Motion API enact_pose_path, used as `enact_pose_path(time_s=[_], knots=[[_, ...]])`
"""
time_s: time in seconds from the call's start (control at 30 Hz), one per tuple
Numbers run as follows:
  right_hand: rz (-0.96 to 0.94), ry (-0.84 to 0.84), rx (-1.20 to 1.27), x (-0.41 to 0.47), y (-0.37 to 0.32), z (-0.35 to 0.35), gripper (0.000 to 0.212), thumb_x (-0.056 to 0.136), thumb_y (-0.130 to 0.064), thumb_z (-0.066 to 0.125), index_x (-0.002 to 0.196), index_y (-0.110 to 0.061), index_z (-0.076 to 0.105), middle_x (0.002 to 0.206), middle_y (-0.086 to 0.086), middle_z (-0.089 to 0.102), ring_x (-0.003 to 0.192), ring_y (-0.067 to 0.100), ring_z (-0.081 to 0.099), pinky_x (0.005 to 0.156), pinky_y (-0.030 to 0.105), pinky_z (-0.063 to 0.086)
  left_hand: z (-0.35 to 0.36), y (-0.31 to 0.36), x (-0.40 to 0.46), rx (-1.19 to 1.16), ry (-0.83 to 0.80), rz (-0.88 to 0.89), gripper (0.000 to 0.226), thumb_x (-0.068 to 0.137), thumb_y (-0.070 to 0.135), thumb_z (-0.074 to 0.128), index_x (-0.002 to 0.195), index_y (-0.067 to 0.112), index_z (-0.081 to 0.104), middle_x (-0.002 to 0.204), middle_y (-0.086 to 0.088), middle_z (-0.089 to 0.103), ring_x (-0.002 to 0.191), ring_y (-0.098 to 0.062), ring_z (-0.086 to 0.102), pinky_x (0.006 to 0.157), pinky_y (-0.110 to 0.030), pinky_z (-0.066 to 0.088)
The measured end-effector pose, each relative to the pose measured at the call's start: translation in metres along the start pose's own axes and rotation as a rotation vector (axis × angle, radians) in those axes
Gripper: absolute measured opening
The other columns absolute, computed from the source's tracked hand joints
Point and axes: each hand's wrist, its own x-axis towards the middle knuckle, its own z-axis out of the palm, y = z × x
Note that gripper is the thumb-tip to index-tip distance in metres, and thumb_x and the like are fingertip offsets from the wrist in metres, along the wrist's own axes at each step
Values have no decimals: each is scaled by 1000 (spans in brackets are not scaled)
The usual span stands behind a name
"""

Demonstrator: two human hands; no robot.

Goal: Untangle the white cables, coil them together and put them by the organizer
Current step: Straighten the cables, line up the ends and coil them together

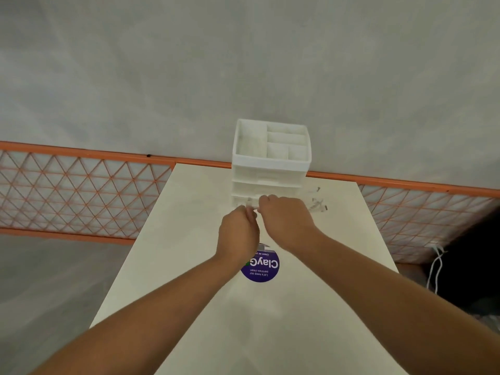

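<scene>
Before the organizer (271,158), left hand (238,234) and right hand (286,220) together, both pinching white cables (316,205).

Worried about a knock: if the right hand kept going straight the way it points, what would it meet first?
Most likely the white organizer. The right hand points up-table towards its lowest drawer front, pinching a white cable with the left hand. The gap looks small, but depth is unclear from this single view.

A cream table (311,307) stands on a grey floor (243,63). Across the table's far edge runs an orange lattice barrier (81,190), showing on both sides. A purple round sticker (263,267) lies on the table's middle.
</scene>
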Motion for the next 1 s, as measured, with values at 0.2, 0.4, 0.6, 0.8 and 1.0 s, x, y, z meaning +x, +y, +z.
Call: enact_pose_path(time_s=[0.2,0.4,0.6,0.8,1.0], knots=[[117,58,55,-3,-25,5,27,96,-17,48,121,-6,48,107,8,59,92,24,63,65,30,38,4,10,11,-518,117,-224,49,104,26,38,58,18,52,59,-3,56,58,-16,51,61,-30,43],[90,-71,302,-26,-30,12,61,95,-16,51,147,-8,20,129,9,49,113,23,53,91,31,44,-7,19,25,-1017,49,-686,31,95,13,48,70,5,64,57,-4,64,63,-19,61,59,-27,50],[98,127,246,-37,-38,44,112,26,-26,96,128,-1,56,94,3,71,67,15,65,60,21,54,-22,30,33,-1254,2,-734,23,101,11,44,90,-1,60,92,-16,71,89,-26,72,64,-25,49],[155,183,333,-41,-40,45,120,35,-20,94,140,-5,39,127,5,63,86,16,66,76,22,53,-28,39,33,-1340,45,-645,29,103,19,43,107,-1,63,90,-10,76,84,-17,74,81,-25,55],[316,392,1110,-49,-43,23,29,98,-17,48,125,-20,59,110,-14,66,97,2,61,89,16,45,-41,46,29,-1408,-11,-566,23,102,7,46,89,-5,60,71,-13,71,59,-15,72,76,-32,61]])
